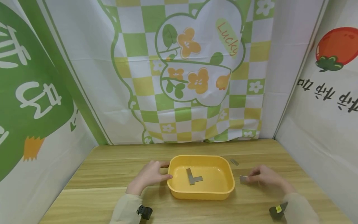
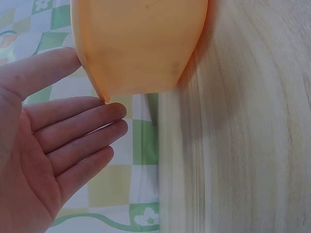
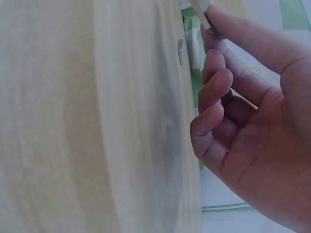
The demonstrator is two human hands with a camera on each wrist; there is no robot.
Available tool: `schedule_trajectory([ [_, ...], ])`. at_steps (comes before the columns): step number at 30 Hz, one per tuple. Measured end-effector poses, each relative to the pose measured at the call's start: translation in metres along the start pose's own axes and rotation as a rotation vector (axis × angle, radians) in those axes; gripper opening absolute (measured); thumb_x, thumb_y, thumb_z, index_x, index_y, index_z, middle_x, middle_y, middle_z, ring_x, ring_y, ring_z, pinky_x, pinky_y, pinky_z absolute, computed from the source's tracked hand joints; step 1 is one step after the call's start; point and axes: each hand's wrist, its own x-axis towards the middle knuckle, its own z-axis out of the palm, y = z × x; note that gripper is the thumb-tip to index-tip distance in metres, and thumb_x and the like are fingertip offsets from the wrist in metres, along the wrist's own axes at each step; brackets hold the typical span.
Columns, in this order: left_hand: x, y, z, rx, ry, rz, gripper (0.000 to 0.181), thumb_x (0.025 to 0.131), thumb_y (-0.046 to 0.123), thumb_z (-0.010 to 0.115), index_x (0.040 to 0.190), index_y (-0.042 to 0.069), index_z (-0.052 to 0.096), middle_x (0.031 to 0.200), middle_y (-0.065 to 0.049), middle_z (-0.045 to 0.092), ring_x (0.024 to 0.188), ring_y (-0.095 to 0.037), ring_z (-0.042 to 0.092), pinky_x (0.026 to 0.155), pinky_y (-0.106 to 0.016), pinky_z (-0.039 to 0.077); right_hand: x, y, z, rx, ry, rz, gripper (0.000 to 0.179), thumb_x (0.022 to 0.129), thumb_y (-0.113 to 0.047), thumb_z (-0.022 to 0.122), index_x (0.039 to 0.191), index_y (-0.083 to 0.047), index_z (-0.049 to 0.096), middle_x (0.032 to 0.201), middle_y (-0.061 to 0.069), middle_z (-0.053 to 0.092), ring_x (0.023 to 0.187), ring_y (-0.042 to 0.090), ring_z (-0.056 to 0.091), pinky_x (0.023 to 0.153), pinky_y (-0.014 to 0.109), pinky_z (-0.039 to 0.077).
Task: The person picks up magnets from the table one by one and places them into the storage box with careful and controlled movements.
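A yellow plastic tub (image 1: pixel 201 195) stands on the table, its outer wall (image 2: pixel 141 48) large in the left wrist view. Inside lie two small grey metal strips (image 1: pixel 190 176) in an L shape. My left hand (image 1: pixel 151 174) touches the tub's left rim with thumb and fingertips, and in the left wrist view its fingers (image 2: pixel 80 131) are nearly straight. To the right of the tub, my right hand (image 1: pixel 263 175) pinches a small flat grey metal piece (image 1: pixel 243 179) between thumb and fingertip. The right wrist view shows that piece edge-on, with the other fingers (image 3: pixel 209 126) curled.
Another small metal piece (image 1: pixel 234 162) lies on the wooden table (image 1: pixel 112 165) behind the right hand, just off the tub's back right corner. A checked green and yellow cloth (image 1: pixel 195 124) hangs at the table's back edge. Printed white curtains (image 1: pixel 316 124) close in both sides.
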Motion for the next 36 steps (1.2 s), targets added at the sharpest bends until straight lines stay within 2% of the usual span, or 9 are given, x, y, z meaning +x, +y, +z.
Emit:
schedule_trajectory([
  [7, -0.001, -0.001, 0.0, 0.006, 0.004, 0.004, 0.054, 0.081, 0.037, 0.073, 0.123, 0.004, 0.062, 0.119, -0.012, 0.066, 0.111, -0.031, 0.062, 0.092, -0.047, 0.051, 0.0, -0.003, -0.002, -0.033, 0.006, -0.028, 0.022, 0.082, -0.024, 0.071, 0.09, -0.003, 0.069, 0.088, 0.006, 0.064, 0.082, 0.016, 0.053, 0.07, 0.029, 0.045],
  [11, -0.001, -0.001, 0.0, 0.006, 0.006, 0.009, 0.053, 0.081, 0.036, 0.073, 0.122, 0.004, 0.063, 0.119, -0.012, 0.066, 0.111, -0.031, 0.062, 0.092, -0.047, 0.051, -0.001, -0.004, -0.004, 0.002, 0.003, -0.012, 0.024, 0.082, -0.023, 0.071, 0.091, -0.002, 0.067, 0.088, 0.008, 0.062, 0.079, 0.017, 0.053, 0.066, 0.029, 0.048],
  [15, 0.0, 0.0, 0.0, 0.005, 0.005, 0.009, 0.053, 0.081, 0.036, 0.073, 0.122, 0.004, 0.063, 0.119, -0.012, 0.066, 0.111, -0.031, 0.063, 0.092, -0.047, 0.051, -0.001, -0.006, -0.007, -0.039, 0.0, -0.039, 0.022, 0.084, -0.026, 0.069, 0.091, -0.004, 0.067, 0.085, 0.006, 0.063, 0.075, 0.015, 0.056, 0.064, 0.028, 0.05],
  [17, 0.0, 0.0, 0.0, 0.006, 0.006, 0.011, 0.053, 0.081, 0.035, 0.073, 0.122, 0.003, 0.063, 0.119, -0.012, 0.066, 0.111, -0.031, 0.063, 0.092, -0.047, 0.051, -0.001, -0.007, -0.009, -0.061, -0.001, -0.064, 0.022, 0.085, -0.026, 0.068, 0.09, -0.005, 0.068, 0.084, 0.006, 0.064, 0.076, 0.015, 0.056, 0.065, 0.029, 0.049],
  [24, 0.0, -0.001, 0.0, 0.006, 0.009, 0.016, 0.052, 0.081, 0.035, 0.073, 0.122, 0.003, 0.063, 0.119, -0.012, 0.066, 0.11, -0.03, 0.063, 0.091, -0.046, 0.052, 0.0, -0.01, -0.013, -0.035, -0.007, -0.08, 0.02, 0.086, -0.025, 0.067, 0.091, -0.005, 0.068, 0.085, 0.006, 0.066, 0.078, 0.015, 0.057, 0.068, 0.029, 0.048],
  [29, 0.0, -0.001, 0.0, 0.011, 0.012, 0.014, 0.053, 0.081, 0.036, 0.073, 0.121, 0.004, 0.063, 0.119, -0.012, 0.067, 0.11, -0.03, 0.063, 0.092, -0.046, 0.052, 0.001, -0.014, -0.015, -0.077, 0.004, -0.114, 0.02, 0.085, -0.024, 0.067, 0.093, -0.006, 0.069, 0.087, 0.005, 0.068, 0.078, 0.01, 0.058, 0.07, 0.026, 0.049],
  [36, 0.0, -0.002, 0.001, 0.007, 0.013, 0.012, 0.052, 0.081, 0.035, 0.073, 0.122, 0.004, 0.063, 0.119, -0.012, 0.066, 0.111, -0.031, 0.062, 0.093, -0.047, 0.051, 0.002, -0.017, -0.018, -0.119, 0.02, -0.12, 0.021, 0.085, -0.026, 0.068, 0.094, -0.006, 0.07, 0.09, 0.003, 0.07, 0.08, 0.006, 0.059, 0.071, 0.023, 0.049],
])
